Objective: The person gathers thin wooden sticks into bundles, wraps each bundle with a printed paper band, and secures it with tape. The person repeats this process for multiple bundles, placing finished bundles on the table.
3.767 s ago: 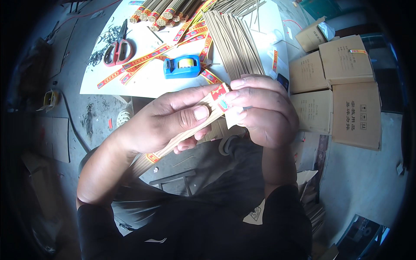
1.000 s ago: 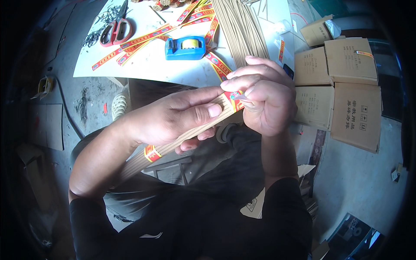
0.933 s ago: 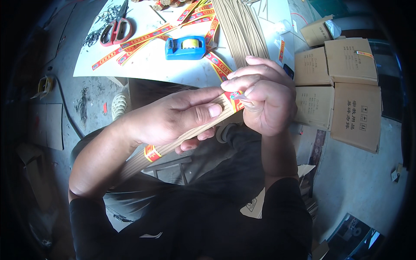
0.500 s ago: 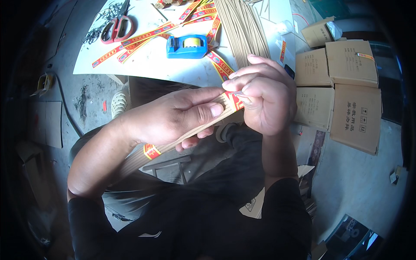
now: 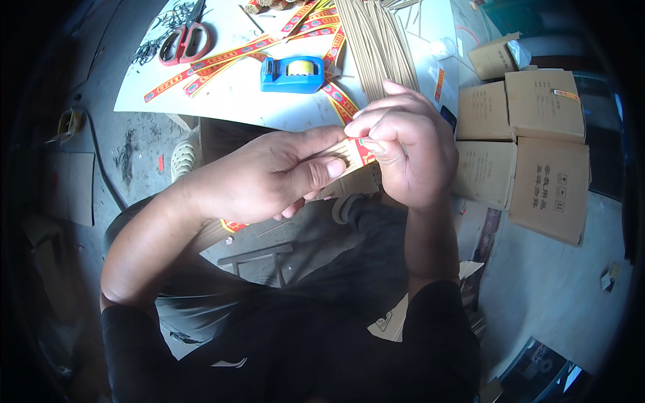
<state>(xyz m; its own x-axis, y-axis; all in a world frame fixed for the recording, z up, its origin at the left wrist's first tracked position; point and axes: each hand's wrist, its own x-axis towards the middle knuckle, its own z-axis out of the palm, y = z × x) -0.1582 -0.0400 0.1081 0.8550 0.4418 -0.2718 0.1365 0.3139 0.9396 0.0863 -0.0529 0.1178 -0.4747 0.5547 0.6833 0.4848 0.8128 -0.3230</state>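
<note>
My left hand [image 5: 259, 176] is closed round a bundle of thin brown incense sticks [image 5: 212, 235], its thumb lying along the top. A red and yellow paper band [image 5: 363, 153] goes round the bundle's upper end. My right hand [image 5: 422, 158] pinches that band at its edge, thumb against bent fingers; the fingers hide part of the band and the tip of the bundle. Below my left hand, a second red and yellow band [image 5: 234, 226] partly shows round the same bundle.
On the white table [image 5: 222, 101] lie a blue tape dispenser [image 5: 292, 83], red-handled scissors [image 5: 168, 54], loose printed paper strips [image 5: 228, 57] and a heap of loose sticks [image 5: 376, 47]. Cardboard boxes [image 5: 547, 158] stand at the right. A stool frame [image 5: 255, 257] is below my hands.
The bundle has turned slightly, and its lower band is now more hidden behind my left hand. My right fingers have shifted a little on the upper band, still pinching it.
</note>
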